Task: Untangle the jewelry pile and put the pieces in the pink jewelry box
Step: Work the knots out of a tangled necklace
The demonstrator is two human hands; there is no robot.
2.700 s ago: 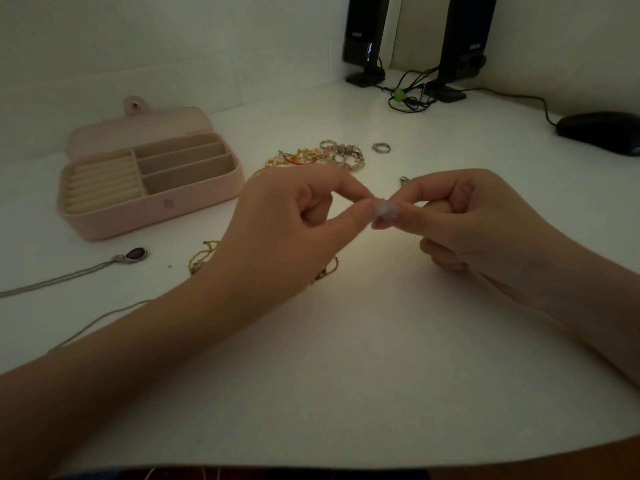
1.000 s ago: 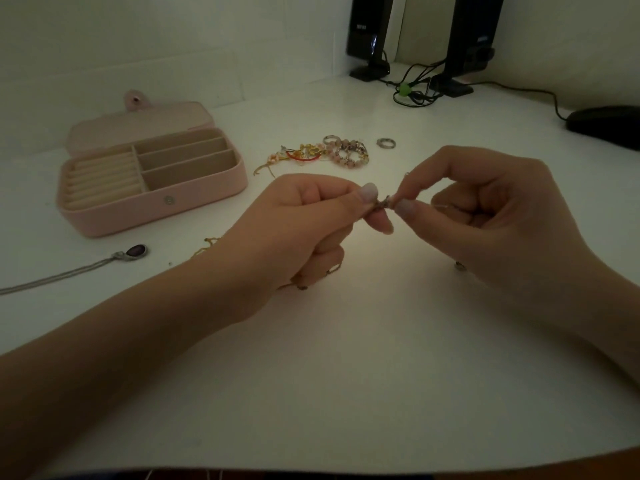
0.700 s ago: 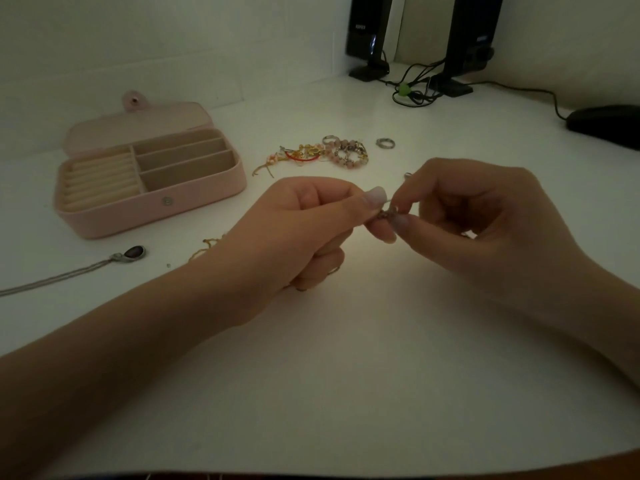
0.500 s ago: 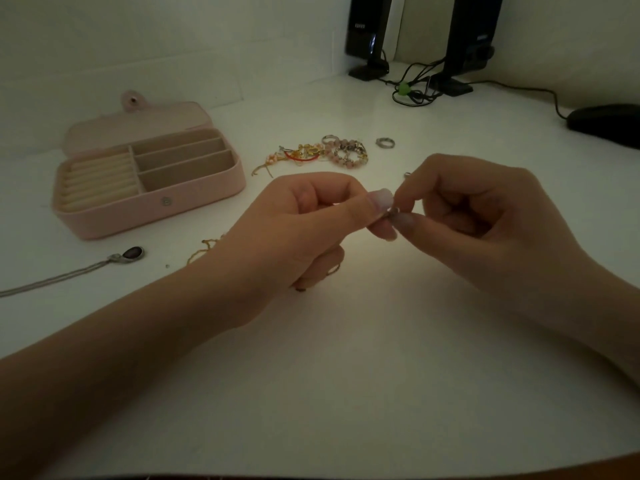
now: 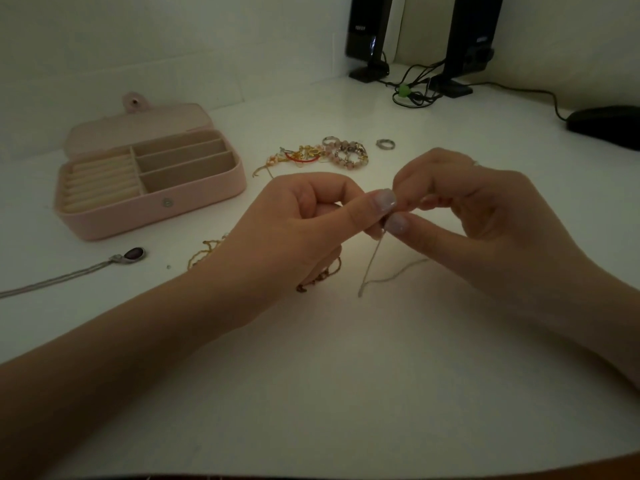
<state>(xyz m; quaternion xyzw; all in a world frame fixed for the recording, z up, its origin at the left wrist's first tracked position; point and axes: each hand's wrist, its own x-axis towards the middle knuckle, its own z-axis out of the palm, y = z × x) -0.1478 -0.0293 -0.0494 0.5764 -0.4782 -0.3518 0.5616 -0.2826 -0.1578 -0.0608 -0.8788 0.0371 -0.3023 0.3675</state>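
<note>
My left hand (image 5: pixel 298 223) and right hand (image 5: pixel 485 216) both pinch a thin, pale silver chain (image 5: pixel 372 263), which hangs slack. The open pink jewelry box (image 5: pixel 152 216) lies left of the chain, compartments bare.

**Pink box, gold and silver on white**

The tabletop (image 5: pixel 346 375) is white. The jewelry box (image 5: pixel 152 209) is pale pink with cream lining. Right of the box, the pile (image 5: pixel 322 155) mixes gold, red and pink beads, with a silver ring (image 5: pixel 385 144) beyond. Below the box lie a silver necklace (image 5: pixel 59 280) with a dark purple stone and a gold chain (image 5: pixel 204 252). Far right of the box, the speakers (image 5: pixel 367 32) and mouse (image 5: pixel 606 128) are black.
</note>
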